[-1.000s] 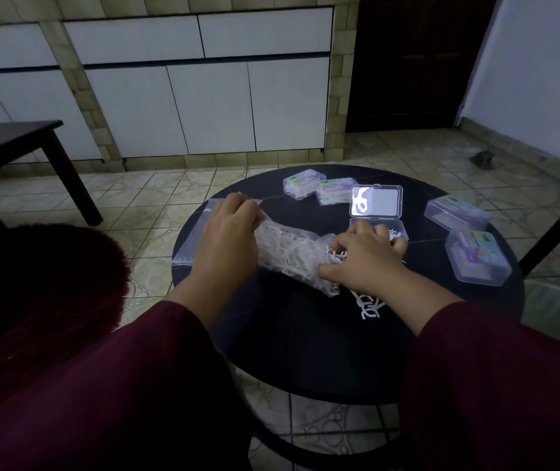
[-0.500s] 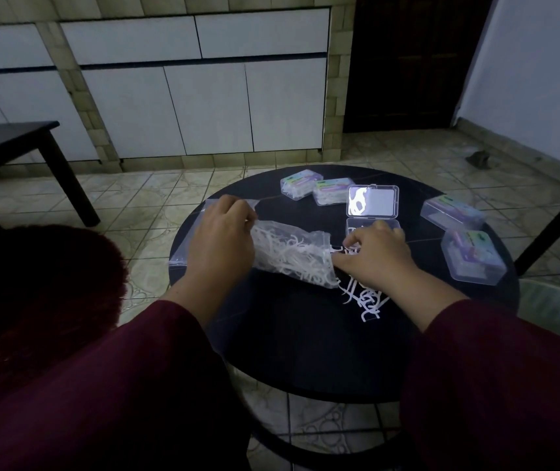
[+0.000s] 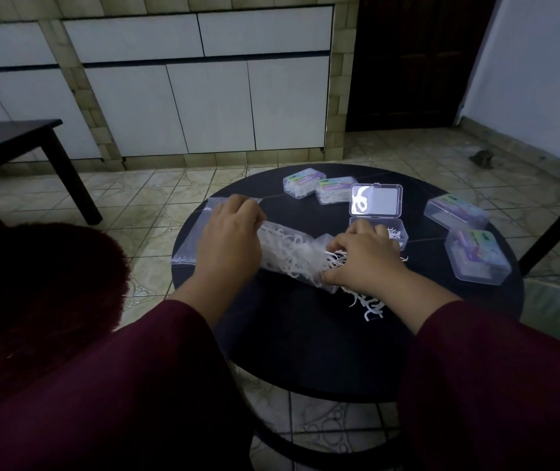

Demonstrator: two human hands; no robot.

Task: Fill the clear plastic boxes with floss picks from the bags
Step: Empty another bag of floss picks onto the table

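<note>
Since half a second ago the right hand (image 3: 366, 258) is pressing closer into the bag's mouth, fingers curling into the floss picks (image 3: 334, 261) spilling there. Loose picks (image 3: 368, 309) are lying nearest on the round dark table (image 3: 305, 351). Left hand (image 3: 229, 239) is gripping the clear bag (image 3: 288, 254) at its far end, tilting it toward the right. Open clear box (image 3: 395, 232), a few picks inside, is sitting just beyond the right hand, lid (image 3: 377, 200) standing up. Two closed boxes (image 3: 475, 254) are resting at right; two more (image 3: 319, 186) are lying farthest.
</note>
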